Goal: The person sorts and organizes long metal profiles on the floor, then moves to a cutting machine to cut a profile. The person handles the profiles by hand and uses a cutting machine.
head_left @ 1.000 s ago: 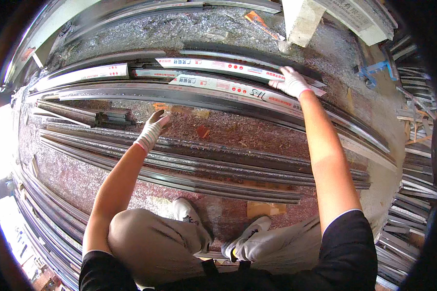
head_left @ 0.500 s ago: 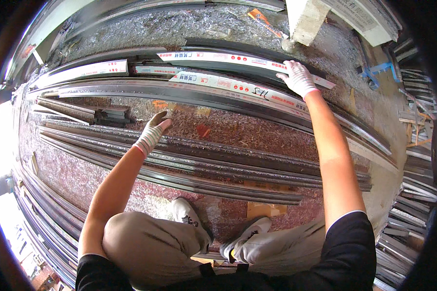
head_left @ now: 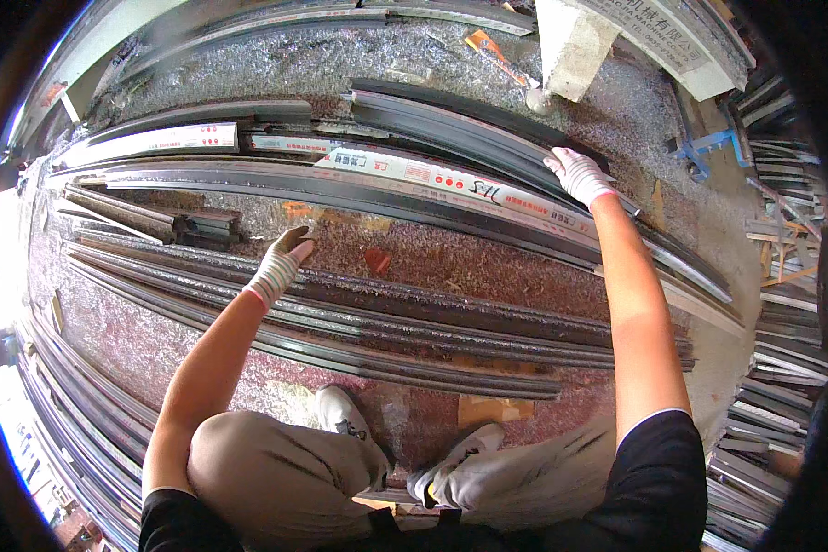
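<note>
A long dark metal profile [head_left: 451,122] lies across the far side, its dark face showing. My right hand [head_left: 578,177], in a white striped glove, is closed around it close to its right end. Just nearer lies another long profile with a white and red printed film [head_left: 414,173], partly beneath my right hand. My left hand [head_left: 283,258], gloved in white with darker fingers, hovers over the near bundle of dark profiles [head_left: 414,308]. Its fingers are apart and it holds nothing.
Short profile offcuts [head_left: 202,226] lie at the left. A pale block-like leg [head_left: 575,51] stands at the far right, beside a blue metal piece [head_left: 704,152]. Stacked profiles [head_left: 782,368] line the right rim. Metal shavings litter the floor around my shoes [head_left: 345,414].
The far profile under my right hand has turned over: its white printed film is out of sight and a dark face shows. My left hand has barely moved.
</note>
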`<act>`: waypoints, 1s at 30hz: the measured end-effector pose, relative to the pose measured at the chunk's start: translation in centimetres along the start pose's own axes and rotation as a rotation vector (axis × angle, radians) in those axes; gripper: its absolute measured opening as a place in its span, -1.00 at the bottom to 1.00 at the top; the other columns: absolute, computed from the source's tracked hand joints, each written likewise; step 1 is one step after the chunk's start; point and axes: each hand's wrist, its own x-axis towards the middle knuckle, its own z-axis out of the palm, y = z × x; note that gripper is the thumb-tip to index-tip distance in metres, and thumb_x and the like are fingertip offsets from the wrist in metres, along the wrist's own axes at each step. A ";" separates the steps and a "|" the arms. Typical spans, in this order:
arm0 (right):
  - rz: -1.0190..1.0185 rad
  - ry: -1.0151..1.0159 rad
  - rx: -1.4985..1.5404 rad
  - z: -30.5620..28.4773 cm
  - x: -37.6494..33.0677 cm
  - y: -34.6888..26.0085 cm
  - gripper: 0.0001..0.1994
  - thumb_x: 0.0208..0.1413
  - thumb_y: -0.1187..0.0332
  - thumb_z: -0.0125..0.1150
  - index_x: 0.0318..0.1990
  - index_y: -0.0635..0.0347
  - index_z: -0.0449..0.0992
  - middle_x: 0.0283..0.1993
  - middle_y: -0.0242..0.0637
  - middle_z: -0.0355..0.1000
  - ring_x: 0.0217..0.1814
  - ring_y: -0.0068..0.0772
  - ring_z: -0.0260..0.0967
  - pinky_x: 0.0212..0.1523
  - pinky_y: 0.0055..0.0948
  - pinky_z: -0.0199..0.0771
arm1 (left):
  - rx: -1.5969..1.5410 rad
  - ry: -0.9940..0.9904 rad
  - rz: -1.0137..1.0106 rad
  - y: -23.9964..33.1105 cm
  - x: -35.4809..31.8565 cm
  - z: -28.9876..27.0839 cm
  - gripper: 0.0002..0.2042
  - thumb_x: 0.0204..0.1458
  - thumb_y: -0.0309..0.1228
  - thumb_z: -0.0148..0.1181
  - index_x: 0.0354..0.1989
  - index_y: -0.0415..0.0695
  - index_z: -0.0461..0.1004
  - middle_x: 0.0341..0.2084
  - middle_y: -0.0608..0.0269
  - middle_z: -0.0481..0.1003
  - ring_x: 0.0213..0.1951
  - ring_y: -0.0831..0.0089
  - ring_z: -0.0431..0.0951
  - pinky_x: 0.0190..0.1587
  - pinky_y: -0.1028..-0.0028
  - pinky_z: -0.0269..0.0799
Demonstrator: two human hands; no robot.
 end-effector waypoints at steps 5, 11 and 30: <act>0.092 0.060 -0.384 -0.5 2.4 -1.8 -0.67 0.38 0.07 -0.06 0.01 0.01 0.56 -0.07 -0.13 0.52 0.05 -0.11 0.54 0.03 -0.06 0.56 | 0.118 0.036 -0.007 0.0 0.2 0.0 -0.55 0.26 -0.44 0.25 0.30 -0.21 0.38 0.03 0.21 0.56 0.06 0.45 0.52 0.15 0.45 0.45; -0.075 0.337 0.040 -1.3 -1.4 -6.6 -0.61 0.26 0.05 0.16 0.09 0.08 0.54 0.10 -0.13 0.49 0.10 0.03 0.47 0.13 -0.05 0.48 | 0.489 0.044 0.232 0.1 -2.0 1.9 -0.62 0.20 -0.43 0.25 0.18 -0.22 0.46 -0.02 0.22 0.57 0.01 0.42 0.53 0.12 0.42 0.44; -0.497 0.270 -0.017 5.7 -17.3 -11.7 -0.40 -0.11 -0.01 0.47 -0.01 0.20 0.46 0.20 -0.08 0.35 0.20 0.03 0.31 0.33 0.03 0.28 | 1.037 0.284 0.549 -1.2 -2.3 2.0 -0.50 0.00 -0.34 0.35 0.14 -0.20 0.44 0.06 -0.08 0.45 0.09 -0.06 0.46 0.17 0.17 0.41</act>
